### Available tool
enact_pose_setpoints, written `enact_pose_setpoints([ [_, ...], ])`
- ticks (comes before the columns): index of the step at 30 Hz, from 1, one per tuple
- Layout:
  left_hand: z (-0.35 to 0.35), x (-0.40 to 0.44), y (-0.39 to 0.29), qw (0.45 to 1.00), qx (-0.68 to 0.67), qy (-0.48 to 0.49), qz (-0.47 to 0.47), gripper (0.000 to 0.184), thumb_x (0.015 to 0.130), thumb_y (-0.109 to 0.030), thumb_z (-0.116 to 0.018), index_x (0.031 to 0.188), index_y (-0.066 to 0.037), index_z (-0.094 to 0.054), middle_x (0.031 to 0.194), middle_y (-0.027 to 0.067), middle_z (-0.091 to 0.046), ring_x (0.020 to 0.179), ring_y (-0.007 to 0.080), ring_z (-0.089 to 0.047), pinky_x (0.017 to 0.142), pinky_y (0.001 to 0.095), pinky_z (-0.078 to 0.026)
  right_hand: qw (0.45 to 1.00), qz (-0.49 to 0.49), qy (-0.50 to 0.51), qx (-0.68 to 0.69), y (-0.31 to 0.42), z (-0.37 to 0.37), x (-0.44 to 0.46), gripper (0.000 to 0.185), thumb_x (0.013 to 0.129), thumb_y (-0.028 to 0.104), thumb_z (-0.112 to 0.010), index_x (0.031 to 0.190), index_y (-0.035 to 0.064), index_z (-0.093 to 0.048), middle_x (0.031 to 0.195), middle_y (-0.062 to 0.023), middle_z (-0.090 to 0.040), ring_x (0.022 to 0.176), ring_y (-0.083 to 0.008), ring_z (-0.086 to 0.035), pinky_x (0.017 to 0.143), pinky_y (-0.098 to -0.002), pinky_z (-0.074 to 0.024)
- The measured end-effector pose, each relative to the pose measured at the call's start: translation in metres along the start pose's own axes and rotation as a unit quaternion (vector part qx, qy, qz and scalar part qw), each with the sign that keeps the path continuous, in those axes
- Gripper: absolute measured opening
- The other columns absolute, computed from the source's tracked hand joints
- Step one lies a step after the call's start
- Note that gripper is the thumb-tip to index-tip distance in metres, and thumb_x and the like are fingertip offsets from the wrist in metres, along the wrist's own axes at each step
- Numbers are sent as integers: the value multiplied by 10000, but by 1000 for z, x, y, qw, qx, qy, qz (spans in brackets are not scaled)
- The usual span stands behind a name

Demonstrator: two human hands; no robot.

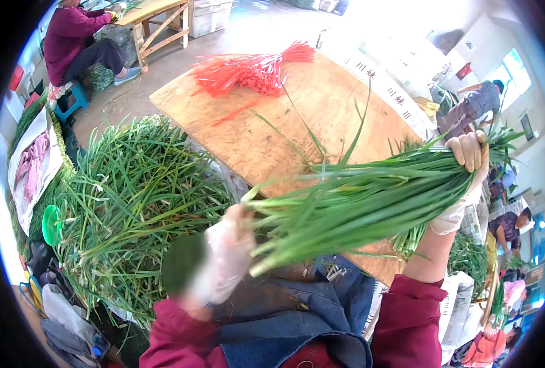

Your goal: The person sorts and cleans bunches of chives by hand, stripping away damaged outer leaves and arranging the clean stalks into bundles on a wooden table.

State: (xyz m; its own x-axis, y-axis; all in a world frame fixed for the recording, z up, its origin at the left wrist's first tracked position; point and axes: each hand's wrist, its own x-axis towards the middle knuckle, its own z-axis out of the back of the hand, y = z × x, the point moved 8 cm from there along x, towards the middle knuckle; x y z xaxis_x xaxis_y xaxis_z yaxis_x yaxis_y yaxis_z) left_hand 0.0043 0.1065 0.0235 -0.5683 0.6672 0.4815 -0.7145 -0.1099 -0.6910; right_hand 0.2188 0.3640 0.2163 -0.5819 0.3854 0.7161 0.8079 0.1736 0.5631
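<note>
A long bunch of garlic chives (358, 202) lies slantwise in front of me, pale stem ends to the left and green leaves to the right. My right hand (469, 156), in a thin whitish glove, is wrapped round the leafy end and holds it up above the table. At the pale stem ends is my left hand (226, 254), also gloved and blurred by motion. Its fingers look curled together against the stems; what they pinch is hidden. Below the bunch, another bundle of chives (409, 240) shows partly at the table's right side.
A wooden table (340, 104) bears a pile of red ties (248, 70). Left of it rises a big heap of loose chives (137, 196), with a green round dish (52, 225) beside it. One person (76, 37) sits at the upper left; others work along the right.
</note>
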Motion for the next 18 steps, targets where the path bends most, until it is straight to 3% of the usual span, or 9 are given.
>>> enact_pose_setpoints([
  [3,64,-25,63,990,92,-104,39,82,876,-73,-557,912,-18,-606,630,13,-590,469,81,-511,387,190,-405,999,29,11,45,2,1,-9,165,938,119,-417,959,-20,-502,556,47,-394,484,-60,-389,569,-216,-380],
  [6,146,-52,132,885,326,-82,324,101,839,-124,-591,850,-24,-584,630,44,-543,588,148,-513,668,325,-431,996,57,42,56,11,10,-18,141,929,91,-421,968,-27,-488,575,39,-436,508,-63,-448,565,-218,-406],
  [7,156,-55,148,838,496,-20,226,153,772,-119,-645,873,-18,-590,761,86,-592,749,210,-557,717,360,-438,995,59,50,56,12,11,-21,145,928,90,-421,975,-32,-485,577,38,-439,510,-64,-452,563,-218,-407],
  [9,147,-45,114,813,575,-41,82,207,733,-89,-667,914,-17,-597,905,117,-602,847,259,-561,746,366,-443,994,62,65,57,15,16,-26,155,928,89,-422,989,-41,-480,580,37,-446,516,-65,-461,558,-218,-408],
  [11,107,-33,93,921,387,-48,8,274,702,-48,-677,964,-28,-601,1000,132,-581,923,278,-546,763,384,-451,993,75,71,64,17,23,-30,163,923,85,-427,997,-51,-480,583,35,-452,523,-67,-469,550,-224,-408],
  [13,57,-9,53,984,176,-16,-39,296,687,-38,-686,971,-36,-603,983,128,-585,933,286,-549,802,392,-445,994,72,59,61,18,24,-32,163,922,86,-428,988,-51,-486,577,36,-443,518,-67,-460,550,-221,-404],
  [15,12,10,16,997,-17,53,-48,323,677,-55,-700,984,-46,-600,970,129,-585,919,304,-550,789,394,-451,996,62,16,57,17,27,-34,167,922,94,-430,979,-50,-493,571,39,-432,511,-67,-450,548,-219,-398],
  [17,-16,17,-22,989,-92,59,-95,254,679,-73,-708,916,-41,-623,893,133,-600,837,314,-571,722,383,-472,997,52,-10,51,17,32,-38,172,922,102,-432,974,-49,-498,566,42,-420,505,-68,-439,548,-217,-391],
  [18,-28,16,-28,985,-129,91,-63,188,701,-64,-699,877,-34,-637,858,125,-613,798,286,-587,698,360,-478,998,48,-13,47,18,36,-38,175,923,106,-433,972,-49,-500,563,43,-415,503,-68,-434,548,-215,-388],
])
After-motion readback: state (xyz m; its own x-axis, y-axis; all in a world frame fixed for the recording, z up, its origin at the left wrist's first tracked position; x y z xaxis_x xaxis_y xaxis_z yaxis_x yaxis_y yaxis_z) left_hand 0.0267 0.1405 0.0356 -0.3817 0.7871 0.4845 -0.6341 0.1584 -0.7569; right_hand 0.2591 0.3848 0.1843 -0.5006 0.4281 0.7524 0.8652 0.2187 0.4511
